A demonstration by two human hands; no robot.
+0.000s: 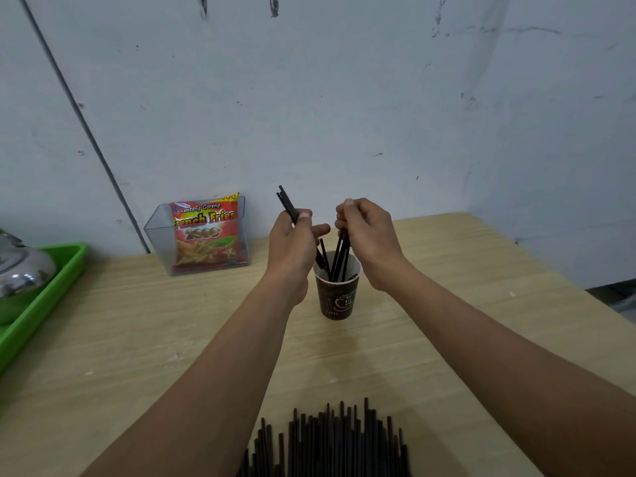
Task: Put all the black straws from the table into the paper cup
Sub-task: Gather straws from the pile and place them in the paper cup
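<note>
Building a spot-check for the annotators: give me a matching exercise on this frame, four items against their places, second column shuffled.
Column one:
1. brown paper cup
2. big pile of loose black straws
3. red French Fries snack packet
4. shiny metal kettle

Column two:
A. in the green plastic tray at the left edge
B. inside the clear plastic box by the wall
C. upright mid-table, between left hand and right hand
D. on the table's near edge

Pairs: 1-C, 2-D, 3-B, 4-A
</note>
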